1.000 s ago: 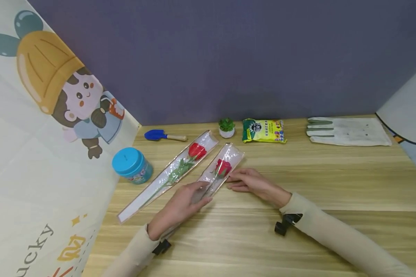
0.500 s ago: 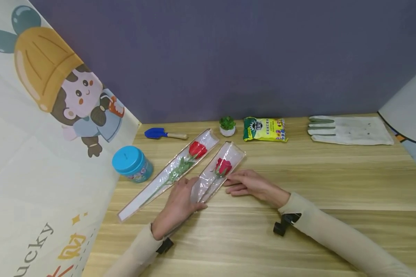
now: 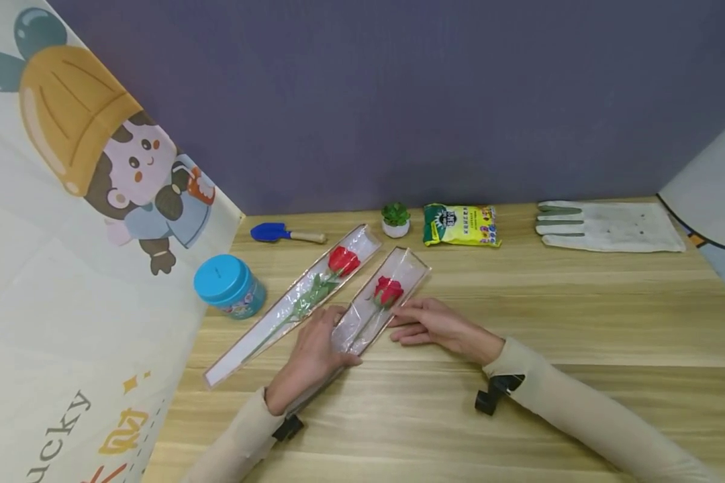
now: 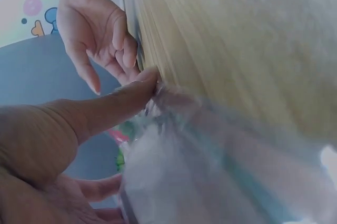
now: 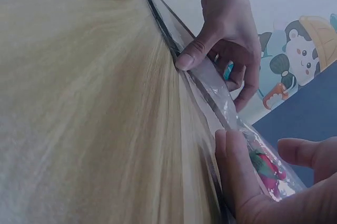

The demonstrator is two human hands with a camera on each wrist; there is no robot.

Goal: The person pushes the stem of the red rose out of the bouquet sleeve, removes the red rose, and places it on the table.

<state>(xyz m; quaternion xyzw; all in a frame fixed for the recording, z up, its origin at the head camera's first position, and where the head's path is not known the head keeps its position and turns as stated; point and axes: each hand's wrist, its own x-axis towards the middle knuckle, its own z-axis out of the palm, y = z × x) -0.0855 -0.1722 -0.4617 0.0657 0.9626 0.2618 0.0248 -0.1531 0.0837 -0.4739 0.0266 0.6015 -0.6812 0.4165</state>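
A red rose [image 3: 388, 292] in a clear wrapper with pinkish edges lies slantwise before me, bloom end away. My left hand [image 3: 311, 355] grips the wrapper's lower part, thumb along the near edge and fingers round the far one; in the right wrist view the left hand [image 5: 229, 39] holds it across its width. My right hand [image 3: 438, 323] is at the wrapper's right edge beside the bloom, fingers loosely extended; the left wrist view shows this right hand [image 4: 97, 31] with relaxed, spread fingers. Left of it lies a second wrapped red rose [image 3: 343, 261]. The first rose's lower stem is hidden.
A blue-lidded tub [image 3: 229, 285] stands at the left table edge. Along the back are a blue trowel [image 3: 286, 233], a small potted plant [image 3: 395, 219], a yellow-green packet [image 3: 461, 225] and white gloves [image 3: 610, 227]. A grey partition [image 3: 411, 100] rises behind.
My left hand has shifted from over the wrapper to its lower-left edge, uncovering more of it. The wrapper has moved slightly to the right; my right hand has barely moved.
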